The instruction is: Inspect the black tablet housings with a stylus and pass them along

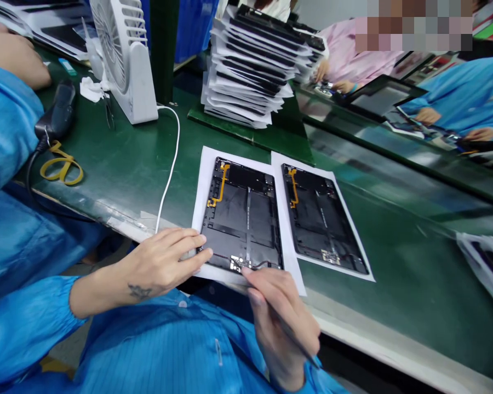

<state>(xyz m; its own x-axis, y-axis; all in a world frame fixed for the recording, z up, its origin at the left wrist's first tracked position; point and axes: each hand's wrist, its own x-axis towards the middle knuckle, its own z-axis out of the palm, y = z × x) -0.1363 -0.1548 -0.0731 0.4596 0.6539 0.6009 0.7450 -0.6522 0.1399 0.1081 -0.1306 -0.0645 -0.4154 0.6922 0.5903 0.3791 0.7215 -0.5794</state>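
Two tablets (pixel 322 219) lie open, markings too small to read. My left hand (pixel 164 262), fingers apart, steadies the near tablet (pixel 241 213); my right hand (pixel 285 320) pinches a thin tool (pixel 302 347).

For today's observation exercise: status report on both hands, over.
Left hand flat on near-left corner of open black tablet. Right hand pinching thin dark tool, tip at tablet's bottom edge. Second black tablet alongside, untouched.

Green bench (pixel 127 164) bears two white paper sheets (pixel 203 191), a fan (pixel 123 54) and yellow scissors (pixel 61 167).
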